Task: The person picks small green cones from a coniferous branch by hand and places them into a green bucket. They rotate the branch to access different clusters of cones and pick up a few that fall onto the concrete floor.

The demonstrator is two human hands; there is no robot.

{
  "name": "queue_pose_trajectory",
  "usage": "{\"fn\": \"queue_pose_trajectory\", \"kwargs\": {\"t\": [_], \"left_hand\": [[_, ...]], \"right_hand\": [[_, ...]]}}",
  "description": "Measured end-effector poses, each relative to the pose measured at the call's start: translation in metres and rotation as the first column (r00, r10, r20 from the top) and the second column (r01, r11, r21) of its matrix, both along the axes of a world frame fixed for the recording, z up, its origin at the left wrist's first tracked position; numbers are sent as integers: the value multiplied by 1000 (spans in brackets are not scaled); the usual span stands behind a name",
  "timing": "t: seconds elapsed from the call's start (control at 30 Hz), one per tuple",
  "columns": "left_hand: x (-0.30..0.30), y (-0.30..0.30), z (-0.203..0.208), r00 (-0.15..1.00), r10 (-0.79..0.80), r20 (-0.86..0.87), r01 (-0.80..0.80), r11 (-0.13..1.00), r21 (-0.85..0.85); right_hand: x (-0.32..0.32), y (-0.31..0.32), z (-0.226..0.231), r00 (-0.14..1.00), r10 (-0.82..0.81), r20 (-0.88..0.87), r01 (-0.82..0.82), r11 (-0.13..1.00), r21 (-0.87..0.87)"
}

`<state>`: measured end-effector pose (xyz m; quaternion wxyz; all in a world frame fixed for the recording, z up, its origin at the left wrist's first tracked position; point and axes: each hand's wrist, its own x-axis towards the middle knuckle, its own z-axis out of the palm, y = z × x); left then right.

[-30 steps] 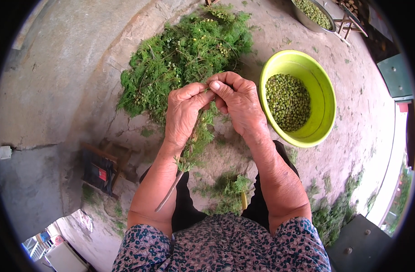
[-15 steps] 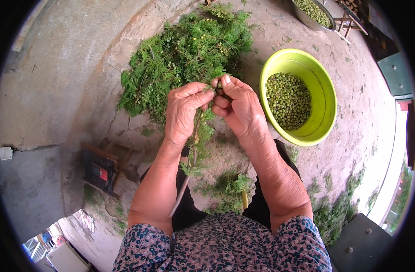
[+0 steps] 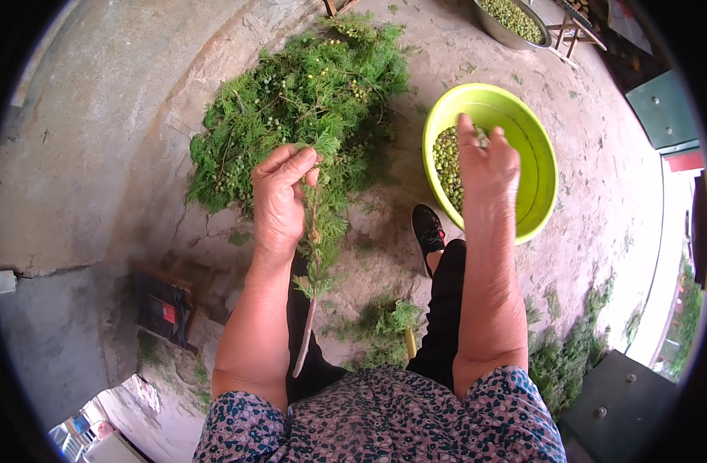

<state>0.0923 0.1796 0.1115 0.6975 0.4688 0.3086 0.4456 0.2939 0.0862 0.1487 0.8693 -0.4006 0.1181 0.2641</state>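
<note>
Between the thumb and fingers of my left hand [image 3: 282, 189] is pinched a leafy green conifer sprig [image 3: 319, 235], its bare stem hanging down toward my lap. My right hand [image 3: 488, 158] is over the yellow-green plastic basin [image 3: 542, 166], fingers apart and slightly blurred by motion. Small pale green cones [image 3: 483, 140] show at its fingers, seemingly dropping from them. Many more round green cones [image 3: 448, 166] cover the basin's bottom, partly hidden by that hand. Beyond my left hand a big heap of cut conifer branches [image 3: 268, 108] lies on the ground.
A metal bowl of cones [image 3: 515, 21] stands far right beside a wooden stand [image 3: 576, 35]. A small dark stool [image 3: 164, 305] is at left. Loose greenery [image 3: 380, 324] lies between my legs; more clippings [image 3: 573, 347] lie at right. My black shoe [image 3: 428, 230] is near the basin.
My hands have parted: the right has moved from the sprig to over the basin and opened. The left has shifted slightly left, still holding the sprig.
</note>
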Motion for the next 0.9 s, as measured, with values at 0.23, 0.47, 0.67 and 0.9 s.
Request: {"fn": "queue_pose_trajectory", "kwargs": {"t": [0.23,0.47,0.67,0.9], "left_hand": [[0,2,1,991,51,124,-40,995,-88],[5,1,2,988,95,120,-84,992,-94],[-1,6,2,987,114,113,-101,989,-112],[1,8,4,951,219,217,-178,965,-193]], "right_hand": [[43,-29,-28,897,222,382,48,811,-583],[57,-15,-39,972,-95,-217,170,917,361],[59,-17,-15,948,-240,-210,299,898,322],[-32,6,-22,714,700,32,-696,713,-85]]}}
